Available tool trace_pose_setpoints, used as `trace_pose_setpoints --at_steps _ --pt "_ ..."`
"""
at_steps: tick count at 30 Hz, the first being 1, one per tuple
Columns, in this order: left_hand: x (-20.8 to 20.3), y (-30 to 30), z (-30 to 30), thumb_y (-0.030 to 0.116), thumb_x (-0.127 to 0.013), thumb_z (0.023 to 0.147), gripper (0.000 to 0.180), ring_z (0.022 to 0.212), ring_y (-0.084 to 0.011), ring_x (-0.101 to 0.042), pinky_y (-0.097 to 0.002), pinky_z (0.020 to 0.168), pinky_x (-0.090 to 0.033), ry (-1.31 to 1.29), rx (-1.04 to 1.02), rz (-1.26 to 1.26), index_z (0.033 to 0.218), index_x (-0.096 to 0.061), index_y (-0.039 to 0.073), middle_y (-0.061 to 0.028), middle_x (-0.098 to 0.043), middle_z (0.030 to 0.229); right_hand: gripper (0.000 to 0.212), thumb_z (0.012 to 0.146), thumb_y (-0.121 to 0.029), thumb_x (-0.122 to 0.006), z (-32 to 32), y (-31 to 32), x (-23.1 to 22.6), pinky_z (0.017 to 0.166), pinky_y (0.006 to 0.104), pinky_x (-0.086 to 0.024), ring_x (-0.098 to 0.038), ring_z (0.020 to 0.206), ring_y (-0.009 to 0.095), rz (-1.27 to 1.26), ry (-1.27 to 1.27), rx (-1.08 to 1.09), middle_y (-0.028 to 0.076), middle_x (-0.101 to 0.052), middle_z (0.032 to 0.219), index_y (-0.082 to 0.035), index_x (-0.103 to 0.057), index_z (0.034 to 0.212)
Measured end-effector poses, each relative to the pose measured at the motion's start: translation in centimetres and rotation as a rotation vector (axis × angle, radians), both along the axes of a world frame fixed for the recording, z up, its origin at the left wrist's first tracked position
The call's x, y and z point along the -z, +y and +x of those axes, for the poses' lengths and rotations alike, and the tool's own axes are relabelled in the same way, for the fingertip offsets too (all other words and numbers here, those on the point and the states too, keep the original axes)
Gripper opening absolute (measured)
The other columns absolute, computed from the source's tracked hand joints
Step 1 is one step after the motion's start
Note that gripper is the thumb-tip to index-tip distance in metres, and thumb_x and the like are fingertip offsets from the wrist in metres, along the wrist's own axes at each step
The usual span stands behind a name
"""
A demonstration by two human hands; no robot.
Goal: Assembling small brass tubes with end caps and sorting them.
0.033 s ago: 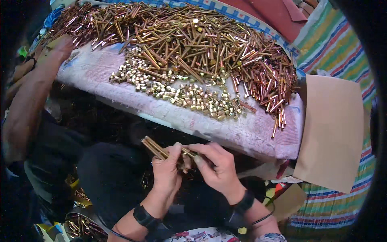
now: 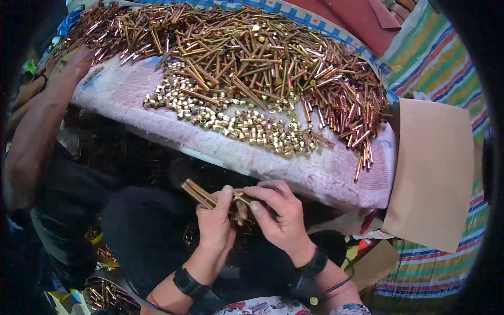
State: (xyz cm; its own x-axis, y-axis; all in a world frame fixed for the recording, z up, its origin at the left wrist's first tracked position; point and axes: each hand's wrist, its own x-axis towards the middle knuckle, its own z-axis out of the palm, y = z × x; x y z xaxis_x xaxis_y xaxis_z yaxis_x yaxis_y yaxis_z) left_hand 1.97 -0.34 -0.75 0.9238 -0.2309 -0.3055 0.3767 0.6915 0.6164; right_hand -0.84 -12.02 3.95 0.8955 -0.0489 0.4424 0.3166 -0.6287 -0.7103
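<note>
In front of my lap, below the table edge, my left hand (image 2: 212,226) is closed around a small bundle of brass-coloured metal rods (image 2: 198,193). Their ends stick out past my thumb to the upper left. My right hand (image 2: 283,215) pinches with thumb and fingertips at a short brass-coloured piece (image 2: 242,198) beside my left fingers. Whether that piece is a rod's end or a separate fitting is hard to make out. On the cloth-covered table (image 2: 210,142) ahead lie many small shiny metal collars (image 2: 252,126), with a large heap of similar rods (image 2: 252,58) behind them.
Another person's arm (image 2: 42,131) rests at the table's left end. A cardboard sheet (image 2: 430,173) stands against the right end, beside striped sheeting (image 2: 446,63). More rods (image 2: 107,294) lie in a container at the lower left. Red material (image 2: 352,21) is behind the heap.
My right hand has shifted slightly left, nearer my left hand. The bundle of rods has barely moved; the heap and collars lie as before.
</note>
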Motion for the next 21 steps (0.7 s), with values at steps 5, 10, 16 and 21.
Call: trace_pose_setpoints --at_steps 5,10,16,21 --pt "-0.4 0.8 1.2 0.014 -0.064 0.081 0.016 0.053 -0.0123 -0.053 -0.0242 0.049 -0.043 -0.192 -0.212 0.109 0.081 -0.061 -0.001 -0.0073 -0.060 0.075 0.011 0.072 0.001 -0.059 1.7 1.5 1.3 0.067 0.0277 -0.046 -0.058 0.074 0.023 0.243 0.010 -0.030 0.011 -0.056 0.091 -0.002 -0.061 0.082" --pt "-2.1 1.2 1.1 0.002 -0.068 0.074 0.014 0.072 -0.0086 -0.054 -0.0216 0.065 -0.044 -0.145 0.078 0.207 0.086 -0.061 -0.001 -0.0035 -0.060 0.083 0.005 0.072 0.005 -0.052 3.1 2.0 0.8 0.067 0.0266 -0.045 -0.056 0.070 0.019 0.363 0.048 0.020 0.012 -0.056 0.088 0.001 -0.053 0.075" --pt "-1.0 1.8 1.4 0.013 -0.059 0.083 0.011 0.056 -0.0105 -0.054 -0.0226 0.045 -0.041 -0.019 0.082 0.059 0.080 -0.057 0.002 -0.0061 -0.058 0.072 0.012 0.071 0.000 -0.055 9.7 2.5 -0.8 0.073 0.0312 -0.045 -0.056 0.079 0.026 0.070 -0.143 0.014 0.013 -0.056 0.078 0.000 -0.055 0.084" --pt "0.2 0.5 0.9 0.016 -0.055 0.086 0.016 0.051 -0.0172 -0.055 -0.0241 0.040 -0.042 -0.022 0.103 -0.028 0.094 -0.049 0.003 -0.0137 -0.059 0.077 0.021 0.072 -0.015 -0.060 18.6 -5.5 -0.4 0.074 0.0396 -0.047 -0.059 0.081 0.032 -0.637 -0.013 0.437 0.015 -0.060 0.087 -0.001 -0.060 0.089"
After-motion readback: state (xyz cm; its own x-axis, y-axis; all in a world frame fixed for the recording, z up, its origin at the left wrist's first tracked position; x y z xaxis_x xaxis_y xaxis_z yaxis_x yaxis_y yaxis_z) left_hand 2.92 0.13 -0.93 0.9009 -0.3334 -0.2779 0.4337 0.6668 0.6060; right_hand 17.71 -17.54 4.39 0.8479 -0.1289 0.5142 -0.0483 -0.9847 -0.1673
